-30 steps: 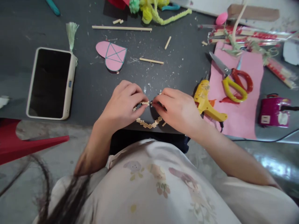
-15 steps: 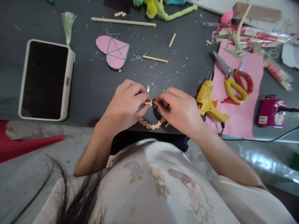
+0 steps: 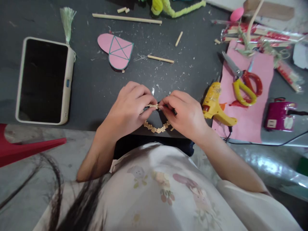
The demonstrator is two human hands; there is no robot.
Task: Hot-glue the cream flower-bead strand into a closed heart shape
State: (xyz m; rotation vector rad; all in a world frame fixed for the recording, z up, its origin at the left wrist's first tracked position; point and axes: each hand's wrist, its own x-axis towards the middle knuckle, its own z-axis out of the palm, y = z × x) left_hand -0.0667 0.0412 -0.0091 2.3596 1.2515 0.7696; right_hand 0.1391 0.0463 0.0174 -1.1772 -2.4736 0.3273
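A curved ring of small beige wooden pieces lies at the table's front edge, between my two hands. My left hand pinches the far side of this ring between thumb and forefinger, the other fingers curled. The fingertips of my right hand are pressed together against that same spot, almost touching the left fingertips. Whatever tiny thing is in the right pinch is hidden. Both sides of the ring run partly under my hands. A short wooden stick end pokes out below my right hand.
To the right, a yellow glue gun and scissors lie by pink paper. A purple box has a cable. Left is a framed dark-screened device. Beyond my hands are a pink heart cutout and wooden sticks.
The view has shifted slightly, so the far objects sit a little higher. My hands keep their pinch at the ring with hardly any movement.
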